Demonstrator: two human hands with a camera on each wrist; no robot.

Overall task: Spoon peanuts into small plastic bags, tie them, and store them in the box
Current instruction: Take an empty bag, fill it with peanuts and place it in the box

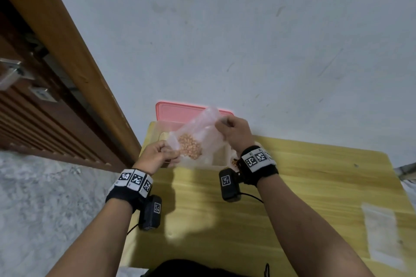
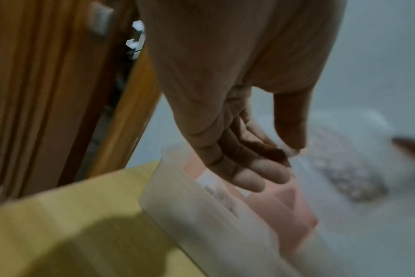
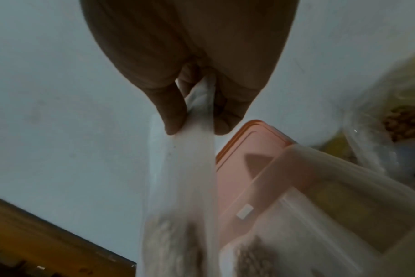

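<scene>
Over the far left corner of the table (image 1: 292, 198), both hands are holding a small plastic bag (image 1: 198, 135) in the air, stretched slantwise between them. The left hand (image 1: 157, 155) is pinching the near, lower corner of the film between its thumb and curled fingers (image 2: 256, 174), while the right hand (image 1: 234, 135) is gripping the far, upper part, with the film gathered into a flat band that is running down from its fingertips (image 3: 175, 120) in the right wrist view. So the bag's long axis is lying from near-left up to far-right, its mouth end apparently pointing toward the right hand and the wall, though the opening itself is hidden in the grip. The peanuts (image 1: 190, 148) are sitting bunched in the lower middle of the bag, closer to the left hand than to the right.

Directly beneath the bag, the clear box (image 3: 344, 206) is standing open at the table's far edge, with its pink lid (image 1: 175, 112) propped behind it against the wall. A second clear container with peanuts is showing at the right of the right wrist view, blurred.

Filling looks done for this bag and tying seems to be the step in hand. That likely depends on the slack film between the peanuts and the right hand: the right hand is nearer the free end, so twisting or knotting would probably start there while the left steadies the load.
</scene>
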